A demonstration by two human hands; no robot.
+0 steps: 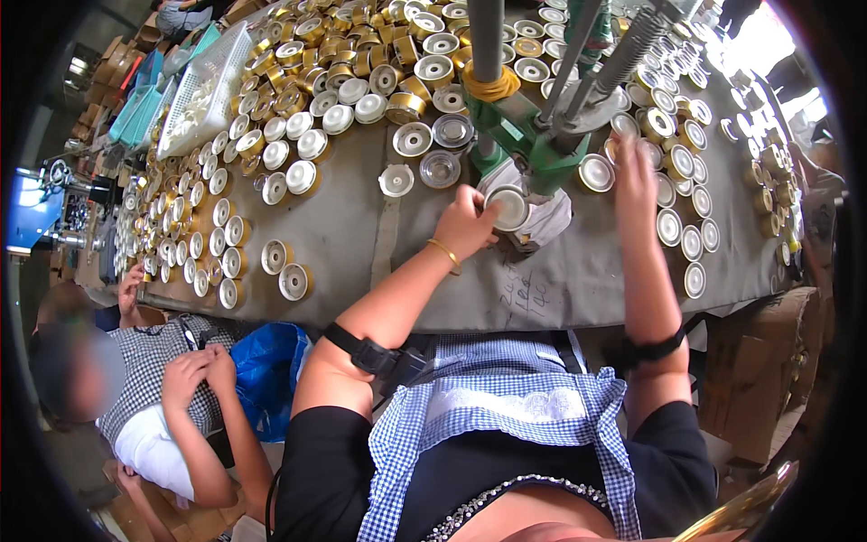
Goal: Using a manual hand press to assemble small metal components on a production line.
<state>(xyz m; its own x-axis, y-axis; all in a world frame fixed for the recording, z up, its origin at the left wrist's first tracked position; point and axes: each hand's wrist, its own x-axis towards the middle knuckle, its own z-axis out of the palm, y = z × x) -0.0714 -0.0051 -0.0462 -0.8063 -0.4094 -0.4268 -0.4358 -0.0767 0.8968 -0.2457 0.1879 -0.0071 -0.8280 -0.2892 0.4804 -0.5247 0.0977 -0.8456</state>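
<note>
- One white-faced cap (508, 208) sits in the left hand (468, 224), thumb and fingers gripping its edge, beside the foot of a green press (555, 167)
- Motion blurs the right hand (637, 176), near the loose caps (669, 226) on the right; whether it grasps anything cannot be told
- Work appears midway, judging by the single piece at the press and the many gold-sided caps (301, 176) on the left and far counter (352, 226); which are finished and which remain is unclear
- Shallow, round and ridged, the caps pair shiny metallic sides with pale faces, near two clear-looking discs (440, 168)
- Yellow cord (490, 83) wraps the grey metal post, crumpled pale cloth (548, 220) drapes the base, and a white lattice basket (226, 86) stands far left
</note>
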